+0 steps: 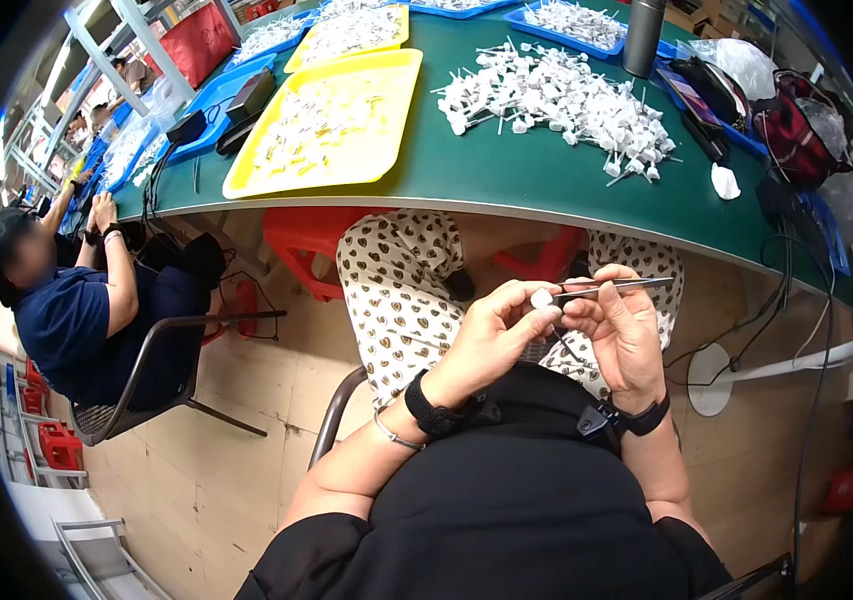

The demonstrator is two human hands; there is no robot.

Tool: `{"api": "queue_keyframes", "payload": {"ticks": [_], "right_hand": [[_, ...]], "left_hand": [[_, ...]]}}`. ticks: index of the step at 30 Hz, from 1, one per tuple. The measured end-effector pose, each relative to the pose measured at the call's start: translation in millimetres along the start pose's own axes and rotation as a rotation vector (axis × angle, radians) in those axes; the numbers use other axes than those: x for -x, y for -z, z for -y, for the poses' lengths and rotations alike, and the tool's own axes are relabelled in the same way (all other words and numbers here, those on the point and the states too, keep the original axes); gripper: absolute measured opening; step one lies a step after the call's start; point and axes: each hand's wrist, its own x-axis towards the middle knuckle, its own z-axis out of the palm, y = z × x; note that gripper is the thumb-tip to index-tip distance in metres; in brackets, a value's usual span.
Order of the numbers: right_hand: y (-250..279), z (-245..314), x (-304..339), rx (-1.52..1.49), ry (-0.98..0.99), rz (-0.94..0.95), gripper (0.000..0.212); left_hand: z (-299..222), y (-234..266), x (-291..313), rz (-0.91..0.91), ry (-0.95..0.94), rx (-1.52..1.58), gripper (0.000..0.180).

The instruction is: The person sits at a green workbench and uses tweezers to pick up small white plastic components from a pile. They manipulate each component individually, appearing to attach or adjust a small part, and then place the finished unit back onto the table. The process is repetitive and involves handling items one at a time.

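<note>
My left hand (492, 335) pinches a small white plastic part (543, 298) between thumb and fingertips, held over my lap. My right hand (625, 335) grips metal tweezers (615, 287) whose tips point left and meet the white part. Both hands are close together, below the edge of the green table (507, 180). A heap of similar small white parts with thin stems (562, 100) lies on the table ahead of me. A yellow tray (332, 125) with more small parts sits to its left.
A person in a dark blue shirt (72, 320) sits on a chair at the left. Blue trays (217, 95), a second yellow tray (352, 35), a grey metal bottle (644, 35), bags (797, 125) and cables lie around the table. Red stools (302, 245) stand beneath it.
</note>
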Motion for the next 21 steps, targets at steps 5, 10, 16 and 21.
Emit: {"api": "queue_keyframes", "payload": {"ticks": [5,10,16,21], "right_hand": [[-4,-12,-1,-0.009,0.020,-0.029,0.019],[-9,-7,3,0.107,0.044,-0.055,0.020],[-15,-12,12,0.374,0.160,-0.077,0.019],[-21,-13,16,0.430,0.200,-0.049,0.022]], "left_hand": [[-2,4,2,-0.094,-0.164,-0.116,0.023],[-4,-5,3,-0.113,-0.232,-0.194,0.016],[3,-5,3,-0.156,-0.295,-0.281,0.010],[8,-4,3,-0.182,-0.303,-0.277,0.013]]}}
